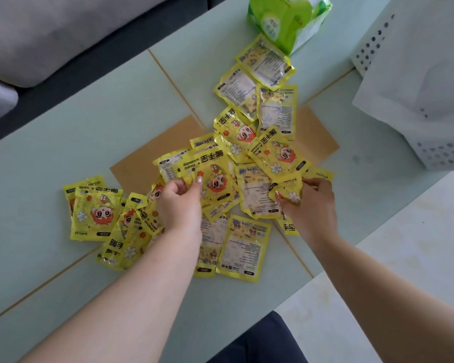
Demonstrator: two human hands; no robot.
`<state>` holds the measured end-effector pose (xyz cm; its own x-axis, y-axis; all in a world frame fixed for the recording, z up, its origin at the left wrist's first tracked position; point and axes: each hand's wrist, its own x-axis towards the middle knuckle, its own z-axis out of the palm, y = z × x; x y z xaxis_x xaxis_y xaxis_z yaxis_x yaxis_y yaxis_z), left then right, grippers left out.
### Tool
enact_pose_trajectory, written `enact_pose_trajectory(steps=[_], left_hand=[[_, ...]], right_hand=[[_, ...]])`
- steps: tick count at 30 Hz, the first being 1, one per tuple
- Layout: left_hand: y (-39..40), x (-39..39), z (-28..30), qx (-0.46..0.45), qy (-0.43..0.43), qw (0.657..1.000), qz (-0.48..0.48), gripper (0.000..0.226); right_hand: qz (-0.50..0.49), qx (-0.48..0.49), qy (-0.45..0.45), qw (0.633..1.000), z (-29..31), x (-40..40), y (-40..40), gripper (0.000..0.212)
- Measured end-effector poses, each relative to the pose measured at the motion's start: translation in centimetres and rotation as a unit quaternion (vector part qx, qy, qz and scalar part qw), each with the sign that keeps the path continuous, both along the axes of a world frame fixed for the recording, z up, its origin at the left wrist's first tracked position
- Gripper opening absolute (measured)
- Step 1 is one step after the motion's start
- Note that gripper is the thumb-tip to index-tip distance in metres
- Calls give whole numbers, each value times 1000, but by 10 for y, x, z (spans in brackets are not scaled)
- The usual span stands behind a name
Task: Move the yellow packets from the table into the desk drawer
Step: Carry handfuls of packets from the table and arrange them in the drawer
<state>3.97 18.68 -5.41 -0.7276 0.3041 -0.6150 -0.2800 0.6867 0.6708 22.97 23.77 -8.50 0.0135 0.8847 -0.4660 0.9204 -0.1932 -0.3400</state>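
Bare table open toward 9 o'clock; blocked at 12 by green bag; at 2 by white perforated basket.

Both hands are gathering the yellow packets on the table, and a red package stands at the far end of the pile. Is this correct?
Not quite. The package at the far end of the pile is green, not red, as the head view shows. The rest holds: the left hand and the right hand are both on the yellow packets spread over the table.
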Motion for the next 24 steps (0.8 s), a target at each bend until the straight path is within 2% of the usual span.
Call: enact_pose_trajectory(steps=[5, 8, 10, 14, 15, 18, 20, 24], left_hand=[[19, 15, -15, -13, 29, 997, 74, 19], [23, 16, -22, -28, 47, 993, 101, 13], [22, 14, -24, -34, 53, 994, 93, 10], [20, 7, -23, -57, 73, 994, 55, 7], [20, 5, -22, -60, 76, 994, 46, 7], [22, 2, -16, -41, 74, 996, 25, 8], [24, -2, -11, -18, 77, 997, -2, 9], [34, -12, 0, 29, 53, 998, -30, 10]], right_hand=[[-18, -67, 34, 997, 10, -3, 1, 51], [-74, -89, 114, 987, 19, 1, 2, 29], [-115, -80, 158, 978, 23, 9, 0, 10], [-204, -62, 235, 948, 33, 25, -7, 9], [-220, -61, 252, 940, 36, 28, -9, 12], [-260, -50, 301, 916, 43, 37, -8, 37], [-254, -61, 325, 909, 45, 41, 1, 39], [-196, -86, 287, 934, 43, 33, 41, 13]])
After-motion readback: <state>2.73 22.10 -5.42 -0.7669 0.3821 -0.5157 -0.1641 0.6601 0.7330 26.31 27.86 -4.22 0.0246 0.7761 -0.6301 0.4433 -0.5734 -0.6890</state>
